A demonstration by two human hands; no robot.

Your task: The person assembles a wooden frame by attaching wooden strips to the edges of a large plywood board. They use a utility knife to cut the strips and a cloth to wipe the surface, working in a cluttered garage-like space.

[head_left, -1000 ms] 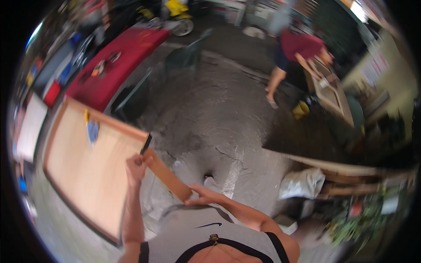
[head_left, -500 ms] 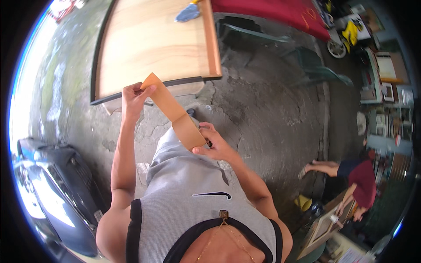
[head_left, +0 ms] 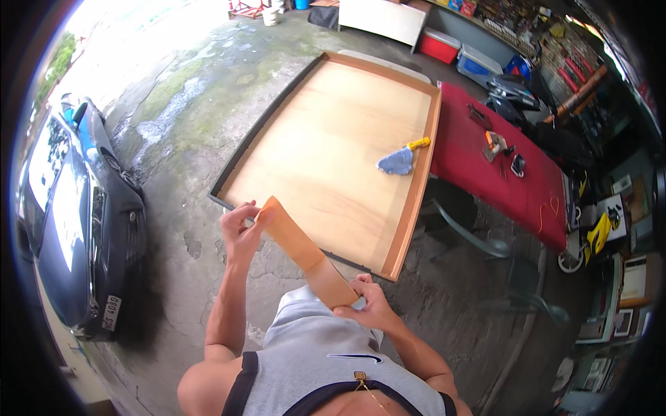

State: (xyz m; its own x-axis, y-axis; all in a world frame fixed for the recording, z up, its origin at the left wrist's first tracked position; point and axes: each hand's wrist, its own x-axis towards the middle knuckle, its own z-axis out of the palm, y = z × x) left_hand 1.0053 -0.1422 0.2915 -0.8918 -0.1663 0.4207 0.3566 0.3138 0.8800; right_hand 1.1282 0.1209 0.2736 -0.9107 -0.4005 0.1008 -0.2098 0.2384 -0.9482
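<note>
A long orange-tan strip (head_left: 305, 254) with a crease across its middle stretches between my hands; its exact material is hard to tell. My left hand (head_left: 241, 232) pinches its far end between thumb and fingers. Around the near end close the fingers of my right hand (head_left: 371, 305). Just beyond the strip lies a large wooden panel (head_left: 312, 152) with a raised rim, black along the left and near sides and orange-brown along the right. On the panel, toward its right rim, rests a putty knife (head_left: 398, 161) with a yellow handle and a blue-grey blade.
A table with a red cover (head_left: 479, 180) holding small tools adjoins the panel's right side. Green plastic chairs (head_left: 479, 243) stand below it. A dark car (head_left: 80, 215) is parked at the left. Storage bins (head_left: 479, 61) and a white cabinet (head_left: 381, 19) stand at the back.
My view has swung up and toward the left, bringing the whole panel and red table into sight. Both hands keep hold of the strip, which now overlaps the panel's near edge in view.
</note>
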